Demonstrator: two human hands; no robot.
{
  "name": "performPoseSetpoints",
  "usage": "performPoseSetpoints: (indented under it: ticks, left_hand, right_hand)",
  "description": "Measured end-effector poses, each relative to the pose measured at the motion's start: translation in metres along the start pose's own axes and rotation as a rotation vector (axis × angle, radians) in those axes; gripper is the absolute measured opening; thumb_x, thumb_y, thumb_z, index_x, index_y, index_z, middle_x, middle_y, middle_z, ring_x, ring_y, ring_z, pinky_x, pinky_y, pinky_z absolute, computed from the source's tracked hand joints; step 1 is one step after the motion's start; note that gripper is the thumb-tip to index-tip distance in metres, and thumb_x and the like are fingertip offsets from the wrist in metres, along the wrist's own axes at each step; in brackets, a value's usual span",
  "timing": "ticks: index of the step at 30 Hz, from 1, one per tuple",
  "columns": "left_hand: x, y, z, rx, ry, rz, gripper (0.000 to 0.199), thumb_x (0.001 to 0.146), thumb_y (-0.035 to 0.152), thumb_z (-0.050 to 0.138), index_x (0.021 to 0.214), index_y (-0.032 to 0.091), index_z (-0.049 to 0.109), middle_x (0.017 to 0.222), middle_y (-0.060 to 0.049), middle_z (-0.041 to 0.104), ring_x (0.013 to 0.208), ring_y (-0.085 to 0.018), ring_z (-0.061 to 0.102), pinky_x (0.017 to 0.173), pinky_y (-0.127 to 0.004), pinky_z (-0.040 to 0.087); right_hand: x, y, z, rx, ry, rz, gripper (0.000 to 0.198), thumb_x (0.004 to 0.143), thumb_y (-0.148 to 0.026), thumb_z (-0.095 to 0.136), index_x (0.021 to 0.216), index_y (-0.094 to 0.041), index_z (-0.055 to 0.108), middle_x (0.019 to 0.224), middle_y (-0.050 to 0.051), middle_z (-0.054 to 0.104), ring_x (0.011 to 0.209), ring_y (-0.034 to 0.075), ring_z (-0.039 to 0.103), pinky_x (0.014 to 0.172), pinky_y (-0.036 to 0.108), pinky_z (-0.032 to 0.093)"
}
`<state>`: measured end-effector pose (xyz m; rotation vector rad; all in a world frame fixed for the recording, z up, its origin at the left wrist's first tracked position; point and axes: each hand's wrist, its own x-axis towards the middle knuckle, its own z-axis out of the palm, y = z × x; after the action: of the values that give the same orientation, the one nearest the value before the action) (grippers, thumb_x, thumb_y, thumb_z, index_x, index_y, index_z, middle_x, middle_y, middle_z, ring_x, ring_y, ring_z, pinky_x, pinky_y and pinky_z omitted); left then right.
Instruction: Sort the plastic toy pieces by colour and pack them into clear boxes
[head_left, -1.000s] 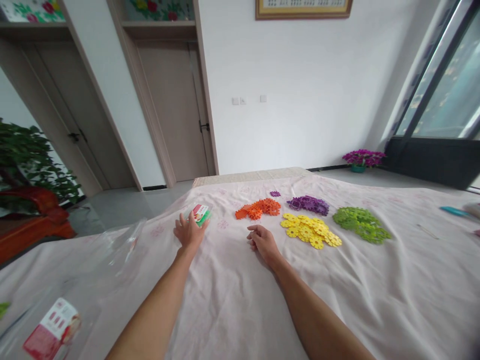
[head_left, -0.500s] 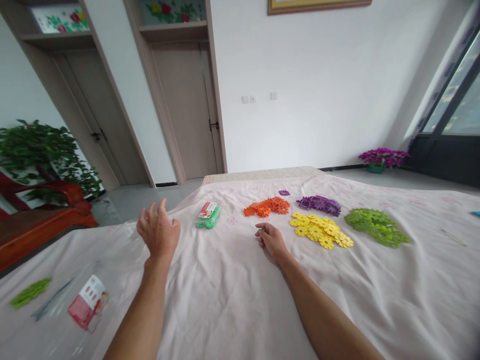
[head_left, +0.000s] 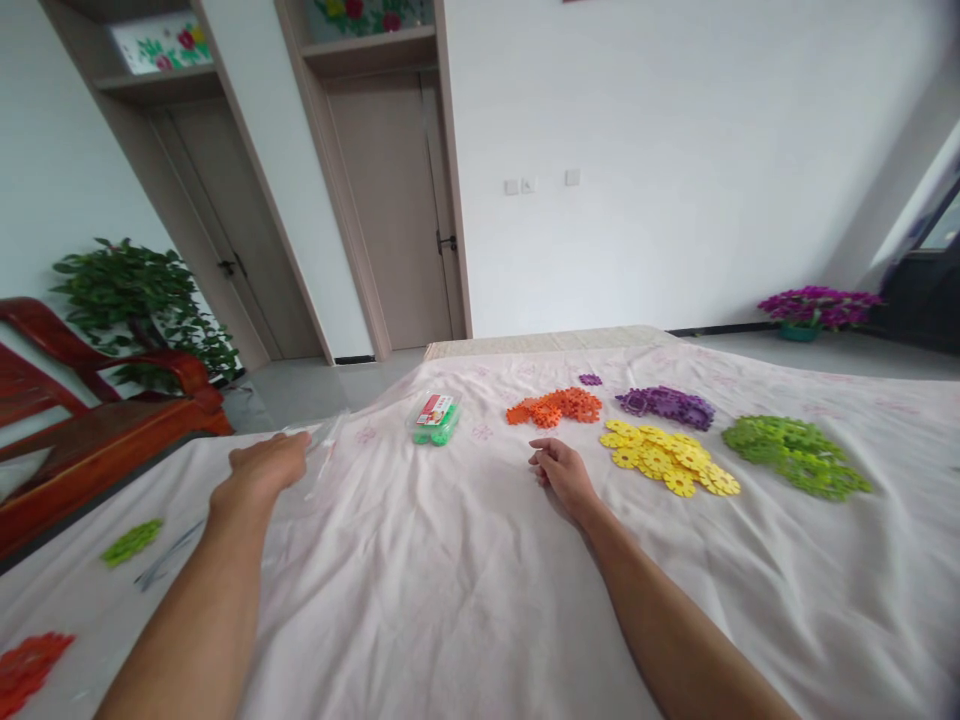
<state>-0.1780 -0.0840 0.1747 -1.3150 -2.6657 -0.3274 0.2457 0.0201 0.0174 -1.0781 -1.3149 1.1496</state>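
My left hand is over the left side of the cloth, its fingers closed on a clear plastic bag. Part of the bag is hidden behind that hand and forearm. My right hand rests on the cloth with fingers loosely bent and apart, and nothing shows in it. Close by its right lies a pile of yellow snowflake discs. Beyond its fingertips sit orange discs. Between the hands, farther back, stands a small clear box with green pieces and a printed label.
Purple discs and green discs lie in piles on the right, with a lone purple disc behind. At left are some green discs and red-orange discs. A wooden chair stands past the cloth's left edge.
My left hand has moved left and down from a raised, spread pose and closed on the plastic bag. The bag has shifted, uncovering red-orange discs at lower left. My right hand stays put.
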Motion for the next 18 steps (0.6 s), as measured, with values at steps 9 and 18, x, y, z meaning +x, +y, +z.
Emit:
performPoseSetpoints:
  ticks: [9,18]
  left_hand:
    - [-0.012,0.002,0.013,0.262,-0.206,0.059,0.038,0.080,0.013,0.048,0.110,0.026,0.068,0.119,-0.015,0.068,0.110,-0.037,0.061,0.091,-0.057,0.038]
    - [-0.020,0.009,0.019,0.323,-0.179,0.099,0.040,0.085,0.010,0.036,0.113,0.016,0.064,0.117,-0.019,0.066,0.108,-0.033,0.062,0.090,-0.050,0.041]
  right_hand:
    - [-0.002,-0.003,0.002,0.014,-0.005,0.001,0.033,0.070,-0.028,0.053,0.099,-0.014,0.060,0.071,0.001,0.062,0.049,0.009,0.050,0.044,0.022,0.040]
    - [-0.002,-0.001,0.002,-0.005,-0.018,-0.015,0.032,0.072,-0.028,0.052,0.100,-0.015,0.060,0.073,0.001,0.063,0.049,0.009,0.050,0.045,0.022,0.040]
